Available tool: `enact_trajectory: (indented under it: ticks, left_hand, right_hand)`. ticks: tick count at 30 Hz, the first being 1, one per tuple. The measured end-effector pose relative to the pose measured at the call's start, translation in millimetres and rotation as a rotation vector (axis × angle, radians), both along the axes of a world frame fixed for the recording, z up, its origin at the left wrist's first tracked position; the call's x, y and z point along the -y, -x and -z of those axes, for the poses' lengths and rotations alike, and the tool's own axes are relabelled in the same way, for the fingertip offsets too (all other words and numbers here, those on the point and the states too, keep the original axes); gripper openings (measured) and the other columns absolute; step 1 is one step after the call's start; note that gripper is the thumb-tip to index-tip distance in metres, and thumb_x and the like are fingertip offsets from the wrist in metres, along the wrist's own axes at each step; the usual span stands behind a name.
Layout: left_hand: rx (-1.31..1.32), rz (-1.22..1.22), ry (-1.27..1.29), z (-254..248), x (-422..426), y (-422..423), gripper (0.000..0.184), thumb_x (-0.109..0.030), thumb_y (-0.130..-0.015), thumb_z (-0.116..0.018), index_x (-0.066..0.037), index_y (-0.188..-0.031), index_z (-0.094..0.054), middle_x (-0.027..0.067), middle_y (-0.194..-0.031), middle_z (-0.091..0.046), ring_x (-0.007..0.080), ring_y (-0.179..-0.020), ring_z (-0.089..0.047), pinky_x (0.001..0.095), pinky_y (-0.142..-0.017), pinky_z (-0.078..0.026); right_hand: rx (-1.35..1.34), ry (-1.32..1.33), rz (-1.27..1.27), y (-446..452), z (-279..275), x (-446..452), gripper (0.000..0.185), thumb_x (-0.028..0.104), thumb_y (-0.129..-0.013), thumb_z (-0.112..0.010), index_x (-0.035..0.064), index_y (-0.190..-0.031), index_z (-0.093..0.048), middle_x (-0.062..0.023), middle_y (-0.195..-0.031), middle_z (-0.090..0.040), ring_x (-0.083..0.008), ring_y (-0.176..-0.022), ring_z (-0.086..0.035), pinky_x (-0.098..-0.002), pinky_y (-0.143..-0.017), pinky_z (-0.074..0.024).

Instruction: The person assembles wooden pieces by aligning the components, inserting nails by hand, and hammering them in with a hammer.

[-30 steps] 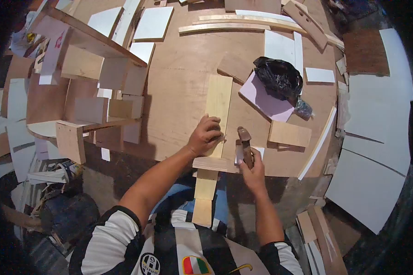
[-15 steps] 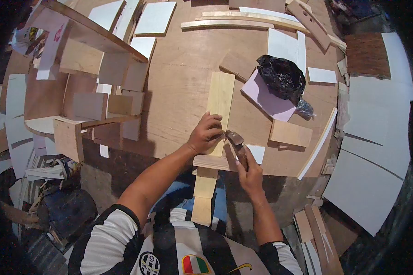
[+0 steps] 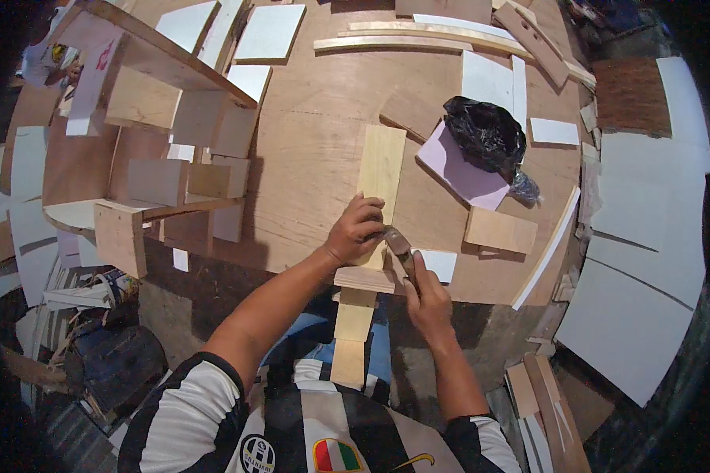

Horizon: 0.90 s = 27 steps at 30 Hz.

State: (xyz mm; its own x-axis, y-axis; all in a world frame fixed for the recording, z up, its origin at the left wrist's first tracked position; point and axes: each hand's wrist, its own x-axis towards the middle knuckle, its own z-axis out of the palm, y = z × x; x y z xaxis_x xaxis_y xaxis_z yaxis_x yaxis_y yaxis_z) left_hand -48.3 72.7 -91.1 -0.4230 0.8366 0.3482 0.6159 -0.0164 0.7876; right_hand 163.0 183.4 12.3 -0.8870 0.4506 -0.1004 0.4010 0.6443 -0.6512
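Note:
My right hand (image 3: 429,299) is wrapped round the handle of a hammer (image 3: 399,244). The hammer's head is right by the fingertips of my left hand (image 3: 356,229). Those left fingers are pinched together over a pale wooden board (image 3: 383,162), and whatever they hold is too small to make out. The board lies lengthwise on the plywood table (image 3: 308,150). At its near end, by the table edge, is a short wooden crosspiece (image 3: 363,279). Below that, a narrow wooden piece (image 3: 353,323) extends toward my body.
A wooden frame with compartments (image 3: 120,236) stands at left. To the right, a black plastic bag (image 3: 485,134) holding what look like nails rests on a pinkish board (image 3: 459,169). A small wood block (image 3: 501,230) lies nearby. Long strips (image 3: 402,44) lie at the back, and white panels (image 3: 639,268) at far right.
The hammer's head has tilted and dropped slightly, toward my left fingertips. My left hand keeps its pinch in nearly the same place. The whole view has shifted very slightly.

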Motion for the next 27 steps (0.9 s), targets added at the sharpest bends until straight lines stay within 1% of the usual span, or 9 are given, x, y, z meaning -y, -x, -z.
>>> enact_trajectory:
  ticks: [3,5,7,10,12,13,21,23,27]
  left_hand:
    - [0.017,0.001,-0.013,-6.7,0.0,-0.8,0.028,-0.013,-0.065,-0.078,-0.006,-0.089,-0.066,0.0121,-0.104,-0.06,0.0361,-0.12,-0.056,0.0628,-0.11,-0.031]
    - [-0.015,-0.043,0.036,-13.1,-2.1,-2.1,0.023,-0.008,-0.065,-0.081,-0.008,-0.084,-0.068,0.0083,-0.099,-0.06,0.03,-0.118,-0.057,0.0553,-0.108,-0.036]
    - [-0.009,-0.039,0.029,-9.4,-2.7,-3.2,0.022,-0.008,-0.066,-0.08,-0.008,-0.083,-0.068,0.0086,-0.1,-0.06,0.0301,-0.118,-0.057,0.0556,-0.108,-0.036]
    - [0.0,-0.032,0.03,-2.3,0.3,-1.1,0.024,-0.009,-0.065,-0.079,-0.007,-0.086,-0.067,0.0104,-0.103,-0.06,0.0322,-0.12,-0.056,0.0584,-0.11,-0.033]
    - [0.012,-0.012,0.034,-0.7,2.3,-5.1,0.028,-0.011,-0.063,-0.078,-0.005,-0.088,-0.066,0.012,-0.106,-0.06,0.0342,-0.123,-0.055,0.0608,-0.111,-0.03]
    - [0.014,-0.014,0.044,-1.6,2.1,-5.1,0.027,-0.011,-0.065,-0.078,-0.005,-0.088,-0.066,0.0122,-0.106,-0.06,0.0344,-0.123,-0.055,0.0607,-0.111,-0.03]
    - [0.245,-0.012,0.013,-11.7,-2.4,17.1,0.022,-0.016,-0.078,-0.074,-0.005,-0.095,-0.067,0.0147,-0.115,-0.062,0.0357,-0.117,-0.058,0.0553,-0.109,-0.037]
    - [-0.094,-0.084,0.206,-11.0,-25.4,27.9,0.028,-0.02,-0.089,-0.063,-0.01,-0.115,-0.065,0.0144,-0.132,-0.057,0.0348,-0.129,-0.049,0.0537,-0.112,-0.032]
    - [-0.336,-0.246,0.396,-25.9,-66.2,42.3,0.042,-0.027,-0.098,-0.049,-0.015,-0.137,-0.054,0.0103,-0.15,-0.043,0.0321,-0.144,-0.032,0.0538,-0.118,-0.022]
  right_hand:
    - [-0.046,-0.009,-0.015,1.3,-3.3,0.3,0.07,0.003,-0.085,-0.069,0.0092,-0.149,-0.042,-0.0159,-0.093,-0.065,-0.0324,-0.076,-0.066,-0.0401,-0.067,-0.0534]
    - [-0.049,-0.015,-0.024,3.0,-5.8,-1.4,0.07,0.003,-0.085,-0.069,0.0097,-0.149,-0.041,-0.0153,-0.094,-0.065,-0.0322,-0.076,-0.066,-0.04,-0.067,-0.0535]
    - [0.173,-0.064,-0.041,6.2,-4.5,-3.8,0.069,0.005,-0.085,-0.068,0.011,-0.149,-0.041,-0.0156,-0.094,-0.065,-0.0319,-0.076,-0.066,-0.0392,-0.066,-0.0539]
    - [-0.094,-0.065,0.001,0.6,-0.4,-1.4,0.067,0.008,-0.088,-0.066,0.013,-0.149,-0.042,-0.0161,-0.094,-0.066,-0.0318,-0.076,-0.066,-0.0383,-0.066,-0.0542]
    - [0.075,-0.043,-0.022,7.2,-4.1,-2.8,0.066,0.008,-0.088,-0.065,0.0135,-0.15,-0.041,-0.0167,-0.095,-0.066,-0.0324,-0.077,-0.067,-0.039,-0.067,-0.0543]
    - [0.238,-0.026,-0.046,10.8,-8.0,-4.0,0.066,0.009,-0.089,-0.064,0.0139,-0.15,-0.041,-0.0174,-0.096,-0.066,-0.0329,-0.078,-0.067,-0.0397,-0.069,-0.0543]
    - [0.059,0.089,0.135,-2.0,-5.4,-11.4,0.065,0.009,-0.091,-0.063,0.0116,-0.151,-0.038,-0.0205,-0.103,-0.067,-0.0358,-0.089,-0.068,-0.0417,-0.077,-0.0534]
    - [0.039,0.097,0.13,-5.7,-0.7,-9.4,0.064,0.009,-0.091,-0.063,0.0112,-0.151,-0.039,-0.0207,-0.105,-0.067,-0.0358,-0.09,-0.068,-0.0414,-0.078,-0.0533]
    - [0.103,0.075,0.109,-4.6,-3.4,-3.3,0.064,0.008,-0.091,-0.065,0.0106,-0.15,-0.04,-0.0211,-0.106,-0.067,-0.0349,-0.092,-0.068,-0.0407,-0.079,-0.0533]
